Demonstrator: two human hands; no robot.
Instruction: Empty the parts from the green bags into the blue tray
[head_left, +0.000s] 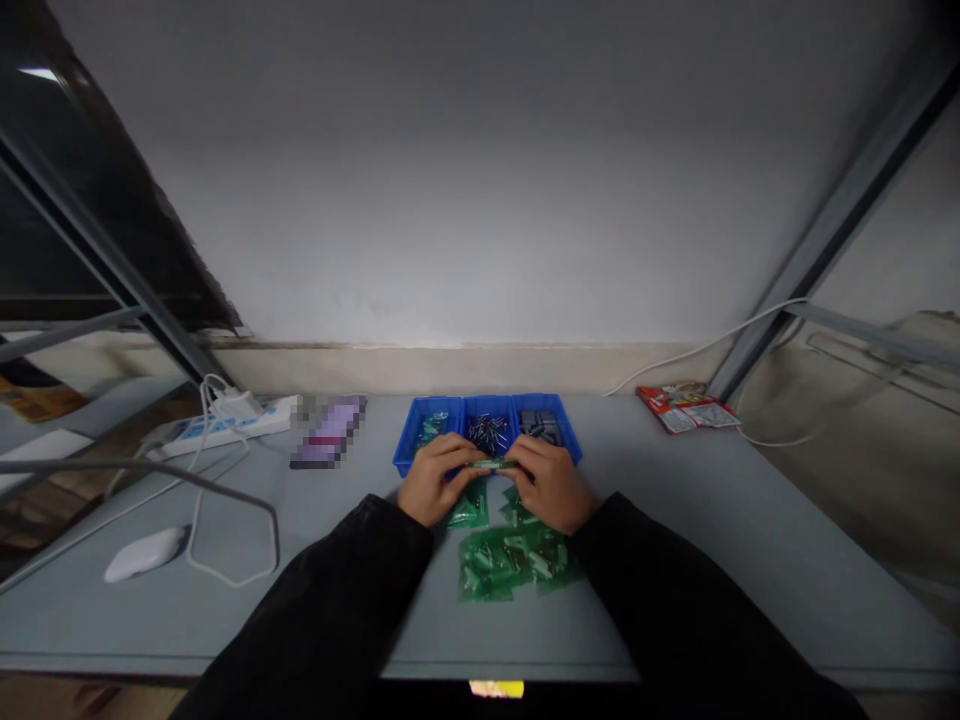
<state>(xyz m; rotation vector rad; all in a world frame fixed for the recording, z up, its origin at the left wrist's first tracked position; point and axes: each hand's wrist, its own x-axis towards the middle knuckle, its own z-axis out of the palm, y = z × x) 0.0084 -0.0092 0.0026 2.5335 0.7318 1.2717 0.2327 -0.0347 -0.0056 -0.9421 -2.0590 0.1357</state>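
A pale grey wall (480, 200) rises behind a long grey tabletop (750, 500). Across its far middle stands a row of three blue plastic bins (405, 445): the left one holds small pale-green pieces (433, 428), the middle one thin shiny metal pins (487, 432), the right one short dark-grey pieces (538, 425). Nearer lies a spread of translucent green plastic packets (491, 560), with small pieces showing inside; more green ones lie just beyond, partly under the hands.

The left hand (439, 480) and right hand (551, 485) meet just in front of the bins, each pinching one end of a slim green piece (491, 463) between its fingertips, raised above the packets; its details are too small to tell.

A white power strip (262, 420) sits far left, a red printed packet (682, 408) far right, and a smooth white computer mouse (145, 553) near left.
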